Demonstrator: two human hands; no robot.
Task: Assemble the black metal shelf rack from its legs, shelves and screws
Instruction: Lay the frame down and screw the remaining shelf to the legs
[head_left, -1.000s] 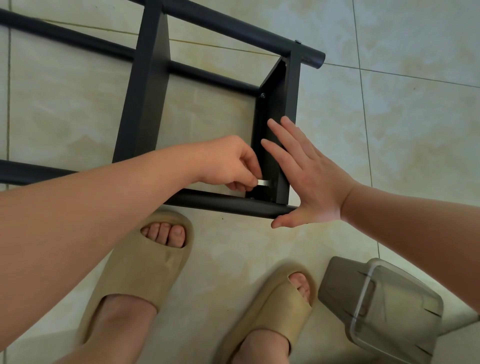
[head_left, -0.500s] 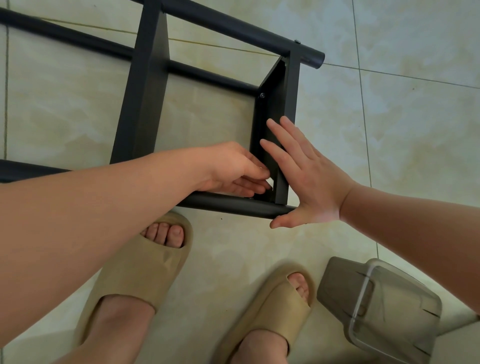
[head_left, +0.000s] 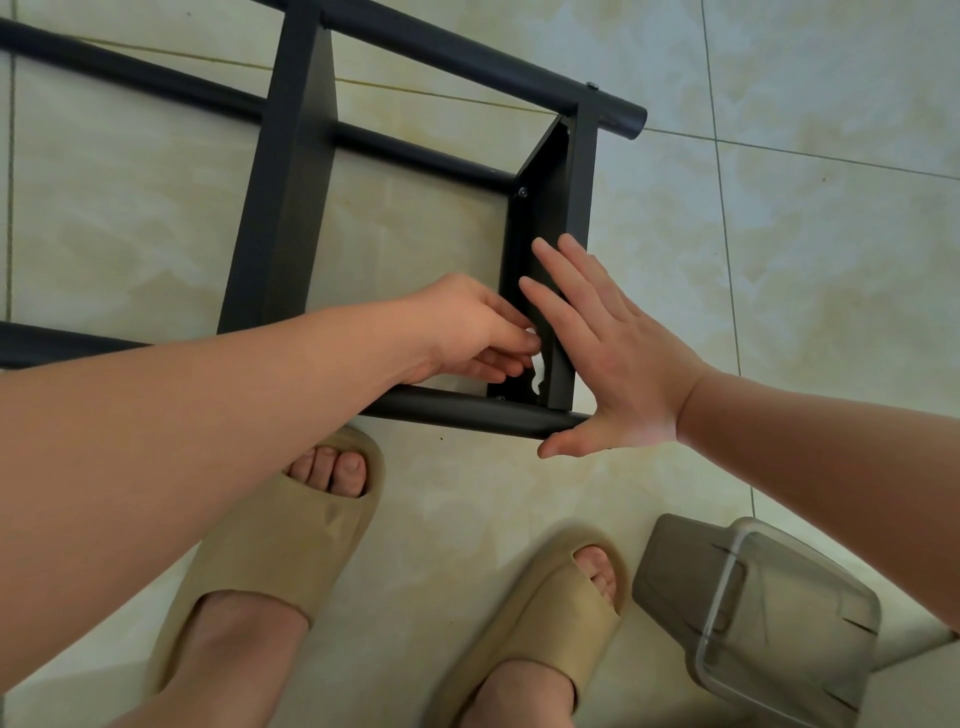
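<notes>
**Head view.** A person's left hand (head_left: 467, 332) works at the near corner of the black shelf rack (head_left: 457, 49), which lies on its side on the tiled floor (head_left: 831, 260). The grip is clenched in a pinch. Thumb and fingers close on a small bright piece (head_left: 538, 370), too blurred to name but probably a hex key, held at the inner face of the end shelf (head_left: 545, 218).

Just right of the grip, the right hand (head_left: 618, 374) is released and flat. Its straight fingers press the outer side of that shelf, and its thumb lies just past the end of the near leg (head_left: 457, 408). Directly below the grip, a screw (head_left: 500, 398) sits where shelf meets leg. Well above the grip, another screw head (head_left: 523, 192) shows on the same shelf. A second shelf (head_left: 291, 208) crosses the legs well left of the grip. On the person's side of the grip are two tan slippers (head_left: 291, 545) and a translucent grey plastic bin (head_left: 769, 623).

The step in hand appears to be tightening the screw that joins the end shelf to the near leg. The next move likely calls for seating the tool squarely in the screw head. It would then be turned in short strokes within the cramped corner while the flat hand braces the shelf against twisting.
</notes>
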